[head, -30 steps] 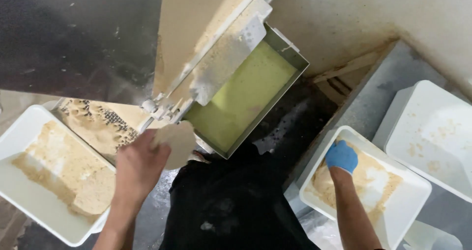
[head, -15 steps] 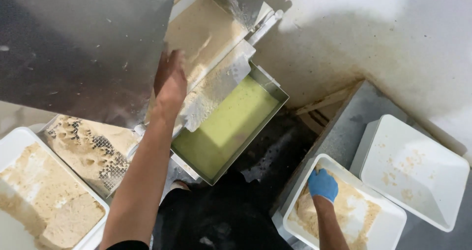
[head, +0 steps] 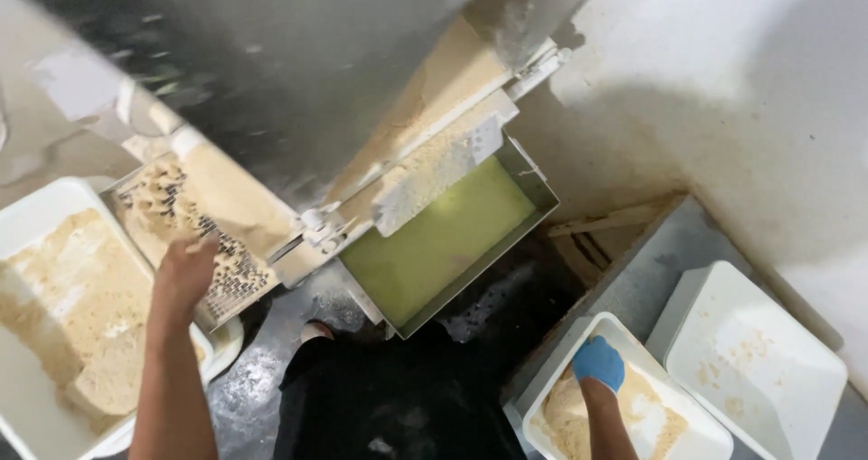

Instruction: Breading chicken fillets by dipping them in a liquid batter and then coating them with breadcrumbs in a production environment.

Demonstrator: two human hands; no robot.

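Left hand [head: 185, 270] is resting loosely curled on the perforated tray [head: 203, 234]. Gloved right hand [head: 599, 362] is pressing into the crumbly mash [head: 579, 415] in the white tub [head: 714, 437], grip unclear. Probably soft, damp; scoop from underneath.

White stained wall [head: 723, 89], dark wet floor [head: 271, 370], dim light

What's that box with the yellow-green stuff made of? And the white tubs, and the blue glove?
The box looks like bare sheet metal: grey, thin folded walls, a dull shine. The white tubs look like moulded plastic: smooth, matte, with rounded corners. The blue glove on the right hand seems thin rubber or nitrile, since it clings closely; which one can't be told.
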